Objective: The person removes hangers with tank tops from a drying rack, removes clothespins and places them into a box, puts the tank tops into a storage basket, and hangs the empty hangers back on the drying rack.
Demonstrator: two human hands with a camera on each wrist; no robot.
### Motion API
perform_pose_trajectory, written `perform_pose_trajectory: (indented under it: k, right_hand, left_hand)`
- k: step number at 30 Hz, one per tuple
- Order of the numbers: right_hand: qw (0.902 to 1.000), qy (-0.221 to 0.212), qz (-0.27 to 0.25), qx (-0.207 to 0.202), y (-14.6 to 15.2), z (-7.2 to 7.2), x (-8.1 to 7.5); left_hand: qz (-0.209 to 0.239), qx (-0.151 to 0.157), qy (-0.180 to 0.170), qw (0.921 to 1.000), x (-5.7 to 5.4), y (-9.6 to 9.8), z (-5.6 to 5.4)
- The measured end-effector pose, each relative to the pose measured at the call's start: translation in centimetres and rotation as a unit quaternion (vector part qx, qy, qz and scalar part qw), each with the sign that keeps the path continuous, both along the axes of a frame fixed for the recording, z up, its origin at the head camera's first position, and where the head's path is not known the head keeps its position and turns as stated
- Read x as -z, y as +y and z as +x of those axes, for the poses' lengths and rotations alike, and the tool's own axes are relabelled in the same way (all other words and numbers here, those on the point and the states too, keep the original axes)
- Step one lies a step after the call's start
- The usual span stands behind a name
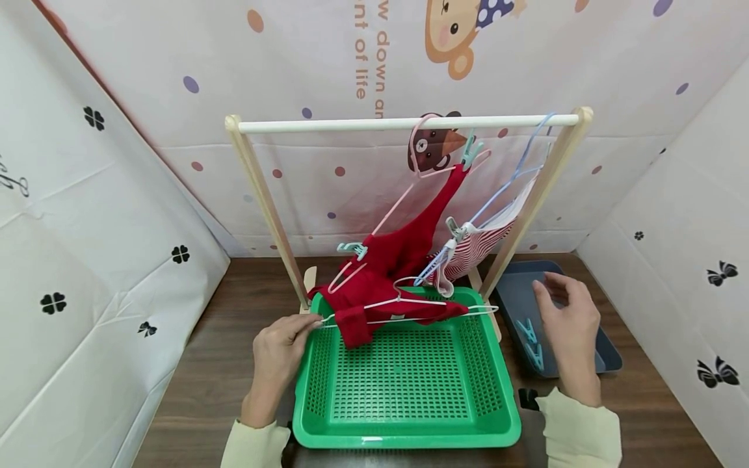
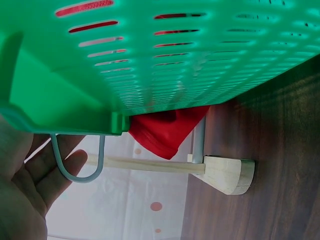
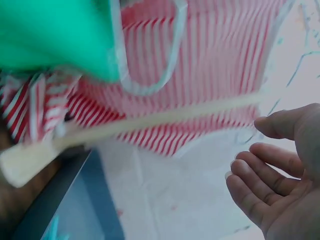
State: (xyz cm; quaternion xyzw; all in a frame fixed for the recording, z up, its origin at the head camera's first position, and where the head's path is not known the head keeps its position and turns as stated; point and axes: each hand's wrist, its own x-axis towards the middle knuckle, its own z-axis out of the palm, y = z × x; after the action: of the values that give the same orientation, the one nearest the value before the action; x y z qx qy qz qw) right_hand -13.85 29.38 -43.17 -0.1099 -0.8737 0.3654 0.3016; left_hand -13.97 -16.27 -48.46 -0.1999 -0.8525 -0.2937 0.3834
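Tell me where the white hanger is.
In the head view, the white hanger is near the middle, over the far part of the green basket against the red cloth, its left end pinched by the left hand.

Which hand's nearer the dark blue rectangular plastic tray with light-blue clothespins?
Right. The right hand appears over the dark blue tray; the left hand is across the green perforated plastic basket, pinching one end of a thin white hanger.

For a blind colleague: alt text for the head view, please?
A person's left hand holds one end of a white hanger bearing red fabric, over a green basket; the empty right hand hovers by a dark tray of blue clothespins. Behind, a rack holds a pink hanger and a blue hanger with clothes clipped on.
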Motion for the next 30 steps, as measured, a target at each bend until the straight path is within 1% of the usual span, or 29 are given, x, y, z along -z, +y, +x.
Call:
perform_pose_trajectory:
  k: [3,6,10,13,16,21,23,25,30]
  right_hand:
    - [0.9991,0.030,-0.007,-0.031,-1.2,0.2,-1.0]
    - [0.9957,0.051,-0.014,-0.076,-2.6,0.4,-1.7]
    - [0.9891,0.068,-0.021,-0.129,-4.1,0.1,-1.9]
    - [0.9838,0.070,-0.026,-0.163,-5.1,-0.1,-1.5]
    - [0.9758,0.075,-0.028,-0.204,-6.2,-0.4,-0.8]
    - [0.9552,0.109,-0.022,-0.274,-8.0,-1.1,0.5]
    - [0.9478,0.115,-0.014,-0.297,-8.4,-1.3,0.9]
    - [0.9424,0.114,-0.005,-0.314,-8.8,-1.5,1.1]
    - [0.9378,0.090,0.048,-0.332,-9.4,-1.7,1.7]
  left_hand:
    - [0.000,-0.001,0.001,1.0000,-0.1,0.0,0.0]
    - [0.000,-0.001,0.001,1.0000,-0.1,0.0,0.0]
    - [0.000,0.000,0.002,1.0000,-0.1,0.0,0.0]
    - [-0.002,0.001,0.004,1.0000,-0.1,0.0,0.0]
    - [-0.001,0.002,0.002,1.0000,-0.1,0.0,0.0]
    - [0.002,0.003,-0.001,1.0000,-0.1,0.1,0.1]
    - [0.003,0.004,-0.001,1.0000,-0.2,0.1,0.1]
    - [0.004,0.004,-0.001,1.0000,-0.2,0.1,0.2]
    - [0.006,0.002,-0.001,1.0000,-0.3,0.2,0.2]
